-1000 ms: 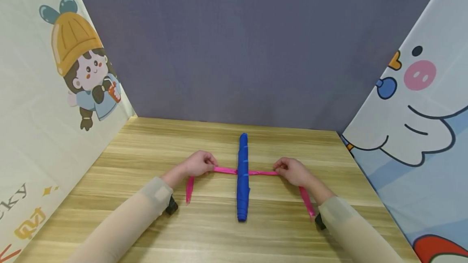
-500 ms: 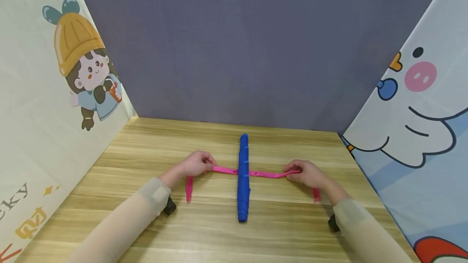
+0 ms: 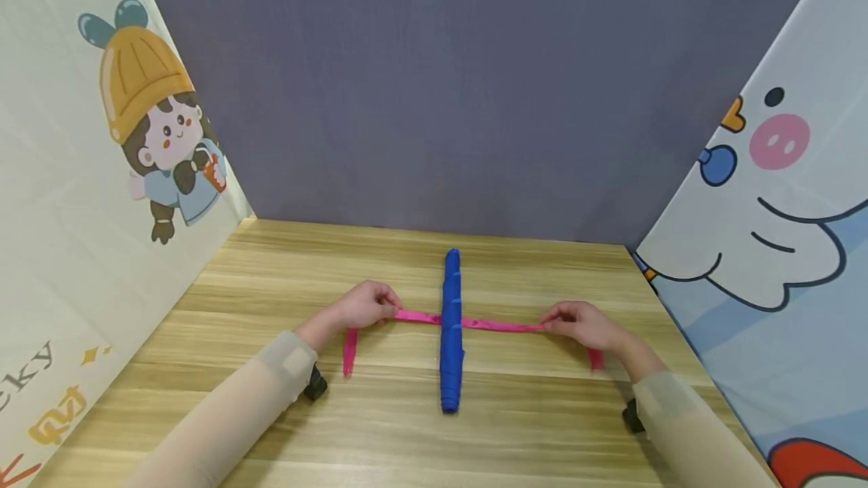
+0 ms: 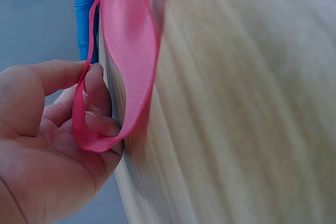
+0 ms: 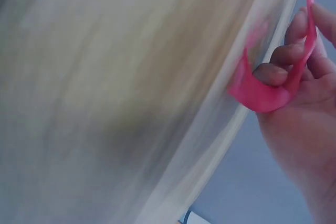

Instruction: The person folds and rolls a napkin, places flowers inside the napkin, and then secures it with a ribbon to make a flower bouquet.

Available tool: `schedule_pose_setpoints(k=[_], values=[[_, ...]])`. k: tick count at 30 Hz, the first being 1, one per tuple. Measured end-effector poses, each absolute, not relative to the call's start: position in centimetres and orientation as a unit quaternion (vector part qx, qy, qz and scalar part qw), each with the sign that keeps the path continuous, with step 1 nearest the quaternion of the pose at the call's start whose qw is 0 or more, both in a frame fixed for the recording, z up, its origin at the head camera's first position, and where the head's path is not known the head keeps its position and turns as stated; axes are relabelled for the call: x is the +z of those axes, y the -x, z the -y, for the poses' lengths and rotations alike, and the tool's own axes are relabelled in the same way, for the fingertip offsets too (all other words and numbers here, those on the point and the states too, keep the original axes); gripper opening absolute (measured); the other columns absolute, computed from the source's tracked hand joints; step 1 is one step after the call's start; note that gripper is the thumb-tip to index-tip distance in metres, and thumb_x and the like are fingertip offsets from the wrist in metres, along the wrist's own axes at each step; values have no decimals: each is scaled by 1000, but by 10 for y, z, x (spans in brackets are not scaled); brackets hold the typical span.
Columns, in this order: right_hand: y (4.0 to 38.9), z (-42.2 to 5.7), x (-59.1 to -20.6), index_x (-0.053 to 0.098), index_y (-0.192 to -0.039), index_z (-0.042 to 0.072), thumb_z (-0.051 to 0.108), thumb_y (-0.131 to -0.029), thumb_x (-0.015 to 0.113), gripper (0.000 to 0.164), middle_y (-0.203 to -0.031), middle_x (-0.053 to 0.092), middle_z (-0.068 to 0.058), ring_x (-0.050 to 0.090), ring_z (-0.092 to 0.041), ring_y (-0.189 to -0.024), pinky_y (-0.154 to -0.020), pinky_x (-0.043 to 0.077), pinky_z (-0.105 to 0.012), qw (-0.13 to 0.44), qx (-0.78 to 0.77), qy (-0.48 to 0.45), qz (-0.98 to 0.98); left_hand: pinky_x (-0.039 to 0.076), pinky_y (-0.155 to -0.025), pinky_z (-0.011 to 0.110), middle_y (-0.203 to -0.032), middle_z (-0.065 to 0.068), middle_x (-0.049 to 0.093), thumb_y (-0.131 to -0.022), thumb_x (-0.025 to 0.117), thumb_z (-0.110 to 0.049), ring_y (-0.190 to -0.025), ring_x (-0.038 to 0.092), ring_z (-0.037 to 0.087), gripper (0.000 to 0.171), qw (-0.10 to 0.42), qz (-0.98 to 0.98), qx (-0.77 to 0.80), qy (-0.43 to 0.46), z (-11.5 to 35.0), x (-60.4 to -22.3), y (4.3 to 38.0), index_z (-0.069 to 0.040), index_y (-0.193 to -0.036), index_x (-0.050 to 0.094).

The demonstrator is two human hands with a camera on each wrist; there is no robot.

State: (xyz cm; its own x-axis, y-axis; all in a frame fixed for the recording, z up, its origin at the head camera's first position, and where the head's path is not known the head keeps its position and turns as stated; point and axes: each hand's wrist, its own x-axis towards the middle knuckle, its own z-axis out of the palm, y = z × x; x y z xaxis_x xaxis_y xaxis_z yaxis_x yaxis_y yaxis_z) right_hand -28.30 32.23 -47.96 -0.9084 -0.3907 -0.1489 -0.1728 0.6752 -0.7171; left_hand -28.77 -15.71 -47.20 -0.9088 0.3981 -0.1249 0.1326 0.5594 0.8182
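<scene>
A slim roll of blue fabric lies lengthwise at the middle of the table. Crossing beneath it from side to side is a pink ribbon. My left hand pinches the ribbon left of the roll between thumb and fingertip. On the other side my right hand pinches it, farther from the roll. In the left wrist view the ribbon loops past the curled fingers and its tail trails along the table. The right wrist view has the ribbon curving under the fingers. The stretch beneath the roll is hidden.
The wood-grain table meets a dark grey-blue panel at the back. Printed cloth walls stand on the left and right. Each wrist carries a small black device.
My right hand has slid outward to the right along the ribbon, so more of it shows between hand and roll. The left hand and the blue roll have hardly moved.
</scene>
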Motion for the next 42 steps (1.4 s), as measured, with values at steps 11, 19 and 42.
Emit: schedule_pose_setpoints(k=[11,19,42], values=[[281,-341,-481,70,-100,2,4,-95,78,9,-96,70,-7,57,-10,-82,-73,49,-23,114,-386,175,-898,54,-69,26,-92,6,73,-104,70,-6,-75,65,15,13,151,-870,443,-153,158,-473,287,2,-111,78],[282,-369,-488,66,-88,6,-8,-87,77,18,-91,61,-4,51,-5,-80,-71,46,-22,64,-345,186,-918,54,-69,26,-93,7,73,-104,71,-7,-76,66,16,13,153,-870,443,-154,158,-472,288,1,-111,77],[289,-406,-476,70,-121,-8,11,-109,62,23,-111,75,-24,68,-28,-96,-75,53,-34,-35,-275,72,-958,59,-77,30,-98,8,75,-103,72,-11,-81,66,15,15,166,-863,449,-162,159,-473,289,0,-113,76]])
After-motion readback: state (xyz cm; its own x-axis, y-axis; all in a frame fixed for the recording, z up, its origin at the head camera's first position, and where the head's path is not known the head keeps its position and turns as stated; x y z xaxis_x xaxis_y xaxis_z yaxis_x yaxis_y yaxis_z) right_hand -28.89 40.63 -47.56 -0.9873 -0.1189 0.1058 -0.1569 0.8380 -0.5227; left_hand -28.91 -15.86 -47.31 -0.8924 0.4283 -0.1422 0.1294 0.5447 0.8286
